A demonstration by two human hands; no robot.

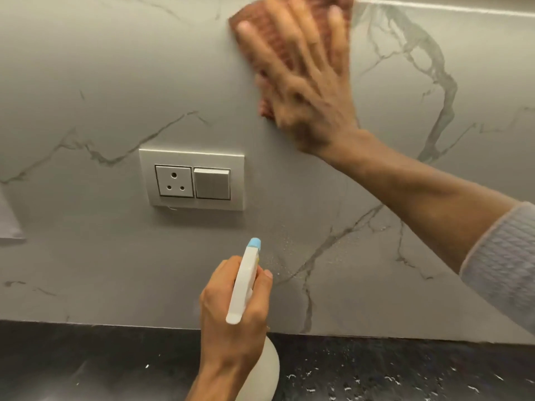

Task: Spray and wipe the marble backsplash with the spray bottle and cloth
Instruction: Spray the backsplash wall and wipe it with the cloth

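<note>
Head view, blurred right hand, cloth half-hidden

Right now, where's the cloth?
In the head view the cloth is at top centre, pressed flat on the marble backsplash under the right hand, above and right of the socket plate.

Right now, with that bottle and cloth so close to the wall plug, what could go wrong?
Mist from the spray bottle may drift onto the socket and switch plate just up-left of its nozzle. Droplets already fleck the marble backsplash low down, while the right hand presses the cloth higher, so they might streak.
</note>
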